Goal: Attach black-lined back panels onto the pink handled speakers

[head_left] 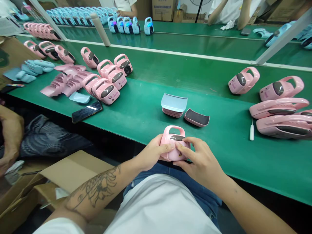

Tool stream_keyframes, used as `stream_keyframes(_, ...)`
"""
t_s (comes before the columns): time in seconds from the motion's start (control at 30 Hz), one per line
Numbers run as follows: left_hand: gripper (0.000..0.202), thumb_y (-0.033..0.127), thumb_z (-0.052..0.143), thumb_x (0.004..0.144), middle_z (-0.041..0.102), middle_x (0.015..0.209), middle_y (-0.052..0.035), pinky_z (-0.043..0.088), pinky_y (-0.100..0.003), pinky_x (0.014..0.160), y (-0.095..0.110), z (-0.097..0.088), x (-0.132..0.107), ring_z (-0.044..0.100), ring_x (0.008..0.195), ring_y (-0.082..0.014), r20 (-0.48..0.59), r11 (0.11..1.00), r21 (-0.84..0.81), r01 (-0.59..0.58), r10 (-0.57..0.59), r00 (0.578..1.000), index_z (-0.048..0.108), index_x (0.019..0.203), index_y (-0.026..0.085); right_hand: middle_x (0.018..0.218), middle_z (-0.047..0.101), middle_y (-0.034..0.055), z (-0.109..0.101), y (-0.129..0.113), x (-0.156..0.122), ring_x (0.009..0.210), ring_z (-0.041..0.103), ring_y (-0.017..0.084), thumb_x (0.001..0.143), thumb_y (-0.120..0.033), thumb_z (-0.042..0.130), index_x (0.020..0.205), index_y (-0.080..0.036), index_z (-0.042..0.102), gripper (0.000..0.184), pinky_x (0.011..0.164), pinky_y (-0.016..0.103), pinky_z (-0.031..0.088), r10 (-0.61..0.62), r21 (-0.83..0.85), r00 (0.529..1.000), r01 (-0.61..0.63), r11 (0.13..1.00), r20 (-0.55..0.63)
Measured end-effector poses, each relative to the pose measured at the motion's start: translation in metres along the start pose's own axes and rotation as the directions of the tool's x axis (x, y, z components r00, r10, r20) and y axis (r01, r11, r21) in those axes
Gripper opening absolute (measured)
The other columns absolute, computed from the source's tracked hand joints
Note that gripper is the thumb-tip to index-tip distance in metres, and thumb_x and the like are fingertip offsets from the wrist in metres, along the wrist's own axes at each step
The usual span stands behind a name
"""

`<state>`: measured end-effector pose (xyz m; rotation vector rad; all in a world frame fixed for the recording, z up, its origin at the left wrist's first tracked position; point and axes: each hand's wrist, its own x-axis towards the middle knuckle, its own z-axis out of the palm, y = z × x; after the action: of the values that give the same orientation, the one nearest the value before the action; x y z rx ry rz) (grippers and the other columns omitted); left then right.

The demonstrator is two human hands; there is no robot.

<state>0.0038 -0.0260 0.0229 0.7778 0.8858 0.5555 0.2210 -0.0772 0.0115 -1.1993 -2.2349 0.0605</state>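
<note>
Both my hands hold one pink handled device [173, 140] at the near edge of the green table [151, 110], over my lap. My left hand [152, 152] wraps its left side, thumb on top. My right hand [201, 161] grips the right side, fingers pressed on the dark front panel. Just beyond lie a short stack of blue and pink cover plates [174, 104] and a single pink plate with a dark face [197, 117].
Several finished pink devices [107, 81] cluster at the left with pink plates [65, 83], a phone [87, 111] and blue parts [34, 69]. More pink devices [280, 107] lie right, beside a small white tool [252, 131]. Blue devices [129, 25] and other people sit at the far side. A cardboard box [63, 182] and another person's hand [9, 136] are at my left.
</note>
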Motion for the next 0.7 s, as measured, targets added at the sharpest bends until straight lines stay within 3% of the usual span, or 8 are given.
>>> stream_keyframes(0.17,0.068,0.062,0.078,0.089,0.071,0.136,-0.0175,0.065,-0.037,0.079,0.008,-0.002,0.004,0.076,0.112,-0.0322,0.004,0.997,0.078,0.025,-0.026,1.000,0.062,0.141,0.020,0.126,0.066,0.0208,0.003,-0.003,0.007,0.105,0.070,0.036,0.088,-0.034,0.086,0.139,-0.020,0.066,0.057,0.083,0.054,0.063,0.109,-0.021,0.993,-0.108,0.994,0.046)
stream_keyframes(0.33,0.078,0.051,0.090,0.081,0.068,0.143,-0.0168,0.064,-0.036,0.088,0.009,-0.008,0.005,0.073,0.120,-0.0322,0.122,0.997,0.065,-0.041,0.032,0.992,0.058,0.147,0.023,0.130,0.067,0.0213,-0.002,0.002,0.006,0.110,0.070,0.037,0.089,-0.038,0.085,0.145,-0.020,0.063,0.063,0.087,0.055,0.061,0.103,-0.020,0.991,-0.102,0.995,0.090)
stream_keyframes(0.43,0.080,0.049,0.093,0.077,0.069,0.139,-0.0173,0.064,-0.042,0.090,0.008,-0.008,0.004,0.073,0.118,-0.0345,0.079,0.999,0.040,0.033,-0.036,0.996,0.060,0.145,0.023,0.133,0.064,0.0197,-0.007,0.005,0.006,0.116,0.067,0.035,0.092,-0.037,0.081,0.149,-0.021,0.059,0.062,0.094,0.054,0.060,0.093,0.079,0.988,-0.103,0.991,0.123)
stream_keyframes(0.53,0.079,0.043,0.095,0.073,0.072,0.132,-0.0156,0.064,-0.045,0.089,0.009,-0.004,0.004,0.074,0.114,-0.0341,0.046,0.997,0.014,0.072,-0.072,0.996,0.062,0.143,0.024,0.123,0.064,0.0144,-0.007,0.006,0.010,0.109,0.067,0.030,0.094,-0.028,0.078,0.141,-0.024,0.064,0.049,0.092,0.050,0.061,0.133,0.178,0.984,-0.153,0.972,0.119)
stream_keyframes(0.7,0.067,0.044,0.087,0.078,0.075,0.124,-0.0138,0.065,-0.042,0.081,0.015,-0.002,0.006,0.076,0.098,-0.0273,-0.022,0.992,-0.020,0.124,-0.124,0.992,0.065,0.138,0.023,0.125,0.064,0.0151,0.002,-0.002,0.019,0.112,0.066,0.035,0.093,-0.024,0.075,0.139,-0.025,0.066,0.046,0.095,0.059,0.057,0.203,0.106,0.973,-0.214,0.971,0.108)
